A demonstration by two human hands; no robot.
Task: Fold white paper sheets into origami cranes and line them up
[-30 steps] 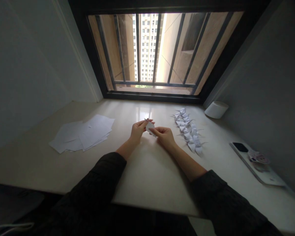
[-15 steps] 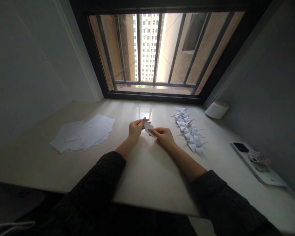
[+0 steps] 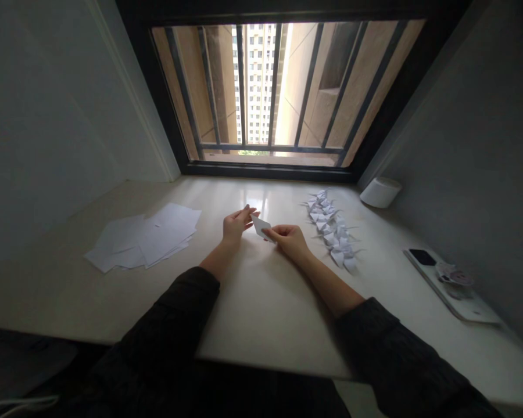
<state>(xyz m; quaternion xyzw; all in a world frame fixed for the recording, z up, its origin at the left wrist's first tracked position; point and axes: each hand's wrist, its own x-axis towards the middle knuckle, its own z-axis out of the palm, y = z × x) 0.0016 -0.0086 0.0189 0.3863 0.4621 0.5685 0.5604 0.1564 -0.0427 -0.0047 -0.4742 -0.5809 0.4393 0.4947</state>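
A small folded piece of white paper point(image 3: 260, 226), narrow and pointed at its upper left, is pinched by its lower right end in my right hand point(image 3: 290, 239). My left hand point(image 3: 236, 225) is at the paper's pointed end, its fingers loosely stretched and apart. Whether a fingertip still touches the point is hard to see. To the right stand rows of folded white paper cranes point(image 3: 331, 226) with pointed wings and tails. Over on the left lies a spread pile of white paper sheets point(image 3: 168, 229).
The pale sill top point(image 3: 261, 313) runs up to a dark-framed window point(image 3: 265, 171) with bars outside. A white cylindrical object point(image 3: 380, 193) stands against the right wall. A white phone point(image 3: 453, 290) with a sticker-like grip lies at the right.
My left hand has drawn slightly left, off the paper's upper end, and its fingers have loosened. More of the paper's pointed tip shows. My right hand keeps its pinch.
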